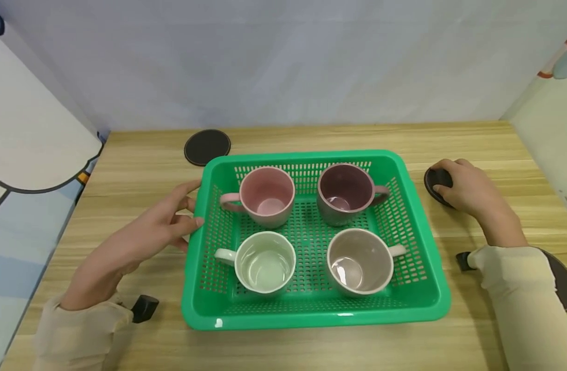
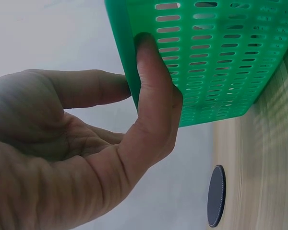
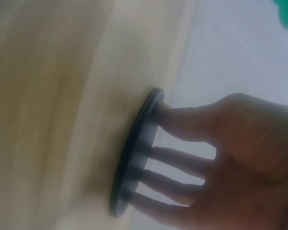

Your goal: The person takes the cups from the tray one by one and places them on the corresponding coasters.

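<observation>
Fingers [image 3: 182, 162] of the right hand [image 1: 471, 190] are loosely spread, tips on the black coaster [image 1: 433, 180], frame right; best pressed evenly so it's kept flat, tbh. Mid-frame, the green basket's rim [image 1: 311, 319] is pinched by the left hand [image 1: 160, 221].

Soft light glints on the basket [image 1: 320, 320]; the right wrist view looks hazy.

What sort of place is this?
Probably a staged tabletop recording booth rather than a working kitchen: a wood-grain table stands against a plain pale backdrop, with a cartoon-printed panel at its left side.
</observation>
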Action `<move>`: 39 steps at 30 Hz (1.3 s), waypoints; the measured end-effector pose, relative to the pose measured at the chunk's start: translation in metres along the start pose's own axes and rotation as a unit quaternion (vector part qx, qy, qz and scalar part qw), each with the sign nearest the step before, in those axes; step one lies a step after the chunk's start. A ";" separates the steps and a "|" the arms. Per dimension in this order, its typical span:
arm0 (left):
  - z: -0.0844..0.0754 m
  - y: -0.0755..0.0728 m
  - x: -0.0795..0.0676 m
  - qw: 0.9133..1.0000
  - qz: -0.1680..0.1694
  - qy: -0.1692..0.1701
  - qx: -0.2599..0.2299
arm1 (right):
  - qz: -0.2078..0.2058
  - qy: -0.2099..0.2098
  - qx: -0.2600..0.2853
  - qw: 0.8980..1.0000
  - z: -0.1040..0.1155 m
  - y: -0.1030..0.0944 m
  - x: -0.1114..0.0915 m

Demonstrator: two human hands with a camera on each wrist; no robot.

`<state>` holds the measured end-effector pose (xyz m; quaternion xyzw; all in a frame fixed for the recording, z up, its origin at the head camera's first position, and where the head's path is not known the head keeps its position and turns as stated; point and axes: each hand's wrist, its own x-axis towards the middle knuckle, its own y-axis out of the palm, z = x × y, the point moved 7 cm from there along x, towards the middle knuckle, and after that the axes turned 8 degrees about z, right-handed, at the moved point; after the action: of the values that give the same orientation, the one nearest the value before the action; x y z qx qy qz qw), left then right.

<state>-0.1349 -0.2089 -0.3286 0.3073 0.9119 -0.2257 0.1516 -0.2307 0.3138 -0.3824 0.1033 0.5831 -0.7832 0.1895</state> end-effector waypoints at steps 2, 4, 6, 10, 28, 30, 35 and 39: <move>0.000 0.000 0.000 1.000 -0.001 0.001 0.000 | -0.004 -0.010 -0.006 1.000 0.004 -0.001 0.004; 0.000 0.000 0.000 1.000 -0.001 0.003 -0.001 | -0.004 -0.018 -0.012 1.000 0.008 -0.001 0.007; 0.000 0.001 0.000 1.000 0.000 0.003 0.001 | -0.004 -0.027 -0.019 0.999 0.012 -0.001 0.010; -0.001 0.000 0.000 1.000 0.000 0.002 0.004 | -0.001 -0.048 -0.029 0.998 0.020 -0.003 0.017; -0.004 -0.001 -0.001 1.000 -0.001 0.006 -0.002 | 0.003 -0.123 -0.047 0.991 0.049 -0.005 0.037; -0.004 -0.001 -0.002 1.000 -0.002 0.004 -0.002 | 0.005 -0.132 -0.048 0.990 0.051 -0.005 0.039; -0.002 -0.001 -0.002 1.000 -0.005 0.006 -0.001 | 0.000 -0.152 -0.051 0.987 0.054 -0.006 0.044; -0.002 0.000 -0.001 1.000 0.000 0.010 -0.003 | 0.006 -0.161 -0.050 0.986 0.057 -0.006 0.047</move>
<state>-0.1341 -0.2085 -0.3266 0.3095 0.9141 -0.2196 0.1431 -0.2727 0.2527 -0.3787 -0.0301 0.5829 -0.7581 0.2908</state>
